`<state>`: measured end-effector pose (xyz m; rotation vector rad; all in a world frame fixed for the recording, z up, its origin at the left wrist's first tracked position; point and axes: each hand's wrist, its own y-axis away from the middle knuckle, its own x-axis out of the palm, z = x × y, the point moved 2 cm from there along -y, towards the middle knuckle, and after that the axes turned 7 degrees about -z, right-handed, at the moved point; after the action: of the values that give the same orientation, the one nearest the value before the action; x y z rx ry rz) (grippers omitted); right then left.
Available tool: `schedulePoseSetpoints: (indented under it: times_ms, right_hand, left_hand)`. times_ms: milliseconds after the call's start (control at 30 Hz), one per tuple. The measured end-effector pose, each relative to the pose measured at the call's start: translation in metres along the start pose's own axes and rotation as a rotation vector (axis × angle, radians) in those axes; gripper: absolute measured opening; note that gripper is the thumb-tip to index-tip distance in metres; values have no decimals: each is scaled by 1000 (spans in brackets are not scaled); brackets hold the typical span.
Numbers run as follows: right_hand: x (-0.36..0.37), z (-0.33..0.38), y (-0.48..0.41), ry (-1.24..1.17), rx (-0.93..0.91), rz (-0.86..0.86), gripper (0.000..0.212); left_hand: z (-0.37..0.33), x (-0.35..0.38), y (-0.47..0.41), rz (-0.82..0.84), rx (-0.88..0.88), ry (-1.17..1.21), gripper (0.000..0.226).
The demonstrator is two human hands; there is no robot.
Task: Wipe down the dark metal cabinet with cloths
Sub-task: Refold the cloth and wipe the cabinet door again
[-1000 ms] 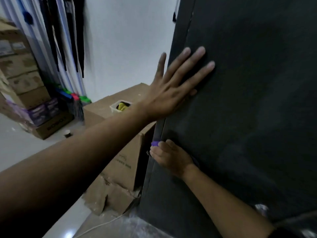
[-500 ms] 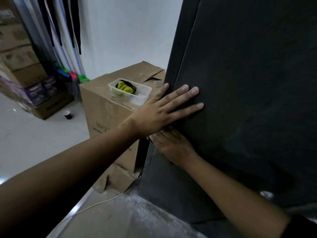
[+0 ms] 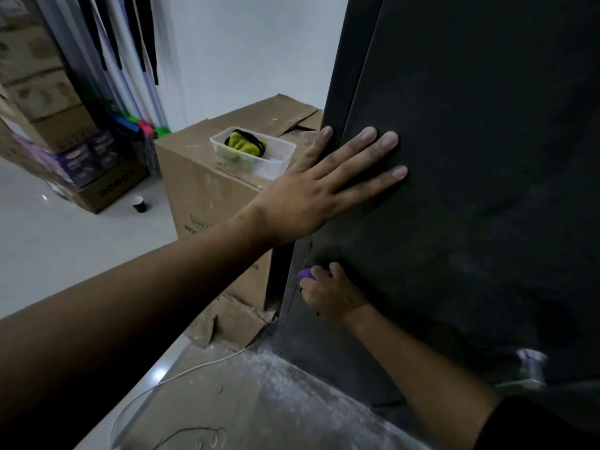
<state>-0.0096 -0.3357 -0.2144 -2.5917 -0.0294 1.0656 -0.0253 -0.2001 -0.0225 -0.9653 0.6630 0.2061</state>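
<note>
The dark metal cabinet fills the right half of the view. My left hand lies flat on its side panel near the left corner edge, fingers straight and spread. Lower down, my right hand presses a purple cloth against the cabinet's corner; only a small purple tip of the cloth shows past the fingers.
A tall cardboard box stands just left of the cabinet, with a clear plastic tub holding a yellow cloth on top. More boxes and brooms stand at the far left. A white cable runs over the dusty floor.
My left hand slid down the panel, then stayed flat on it. My right hand moved lower along the corner, and the purple cloth tip shows again after being hidden under the left hand.
</note>
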Motion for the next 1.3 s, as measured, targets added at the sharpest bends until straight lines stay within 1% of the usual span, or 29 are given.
schedulePoseSetpoints:
  times_ms: [100,133,200,267,333,367,433,533,600,667,767,833,867,933,967,1000,1100,1167,1233,1300]
  right_hand:
    - [-30,-32,11,35,70,-158,30]
    - [-44,-46,16,27,104,-187,30]
    - [-75,-76,21,18,203,-248,28]
    - [-104,-103,28,71,296,-315,26]
    - [-123,-124,37,134,324,-337,24]
    - [-128,-132,45,148,297,-332,23]
    - [-128,-137,61,139,190,-287,23]
    - [-111,-125,93,85,-28,-128,28]
    - [-100,-115,114,51,-101,-59,32]
    - [-94,-104,146,45,-157,1,27]
    - [-91,-93,187,76,-282,118,24]
    - [-93,-94,194,67,-298,213,23]
    - [-94,-95,193,48,-294,246,26]
    - [-103,-96,192,32,-297,256,27]
    - [-109,-98,190,21,-286,233,24]
    - [-116,-105,190,21,-246,193,26]
    - [-144,-139,185,45,-82,69,30]
    - [-162,-161,185,101,-24,1,34]
    - [-186,-184,181,170,62,-111,40]
    - [-211,-211,170,263,133,-223,36]
  left_hand:
    - [1,0,0,7,-4,4,58]
    - [1,0,0,8,-1,0,58]
    - [1,0,0,2,10,-14,60]
    - [-2,0,1,-14,32,-33,59]
    - [-9,3,3,-2,137,-62,55]
    - [-16,5,4,8,204,-77,54]
    - [-24,9,4,0,257,-89,52]
    - [-32,17,4,-41,206,-74,50]
    - [-32,21,8,-54,193,-80,51]
    - [-37,27,10,-65,196,-85,52]
    - [-49,33,9,-65,289,-98,55]
    - [-59,34,7,-83,335,-92,58]
    - [-64,35,6,-87,347,-91,59]
    - [-73,37,1,-104,353,-92,59]
    - [-74,37,0,-119,346,-89,58]
    - [-75,37,-3,-141,342,-83,57]
    - [-74,39,-15,-167,339,-102,59]
    - [-72,44,-19,-184,330,-106,59]
    - [-72,46,-21,-189,317,-120,59]
    - [-72,44,-26,-209,328,-105,57]
